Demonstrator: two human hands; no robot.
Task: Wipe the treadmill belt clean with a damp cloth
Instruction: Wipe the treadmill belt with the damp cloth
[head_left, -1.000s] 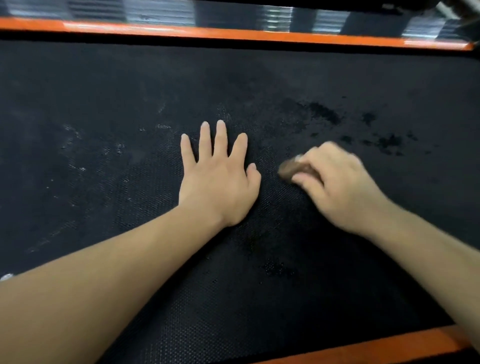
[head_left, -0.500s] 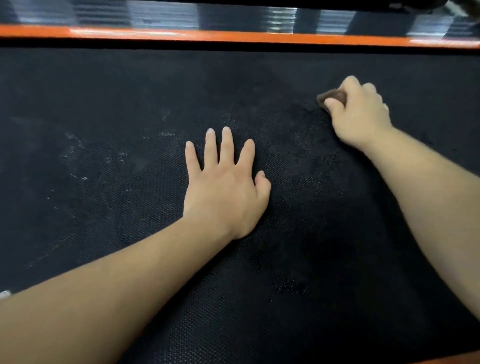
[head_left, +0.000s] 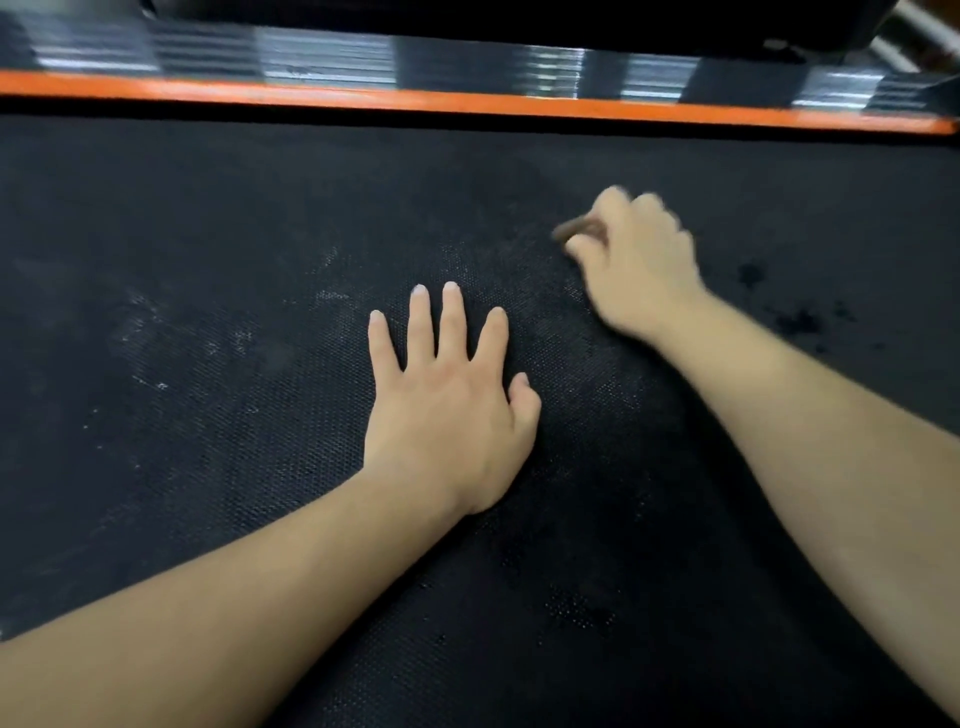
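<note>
Belt wipe: the treadmill belt (head_left: 218, 218) looks stiff, textured and grippy; the cloth (head_left: 577, 228) looks soft, light and easy to wad.
The belt is black, with pale scuffs at left and dark wet spots at right. Left hand (head_left: 447, 410) is spread flat on it. Right hand (head_left: 639, 265), blurred, grips the bunched brown cloth on the belt right of centre. Best gripped as a wad under the fingertips.

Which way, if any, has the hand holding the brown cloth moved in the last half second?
Yes. The right hand with the cloth slid left along the orange rail, closer to the flat left hand.
</note>
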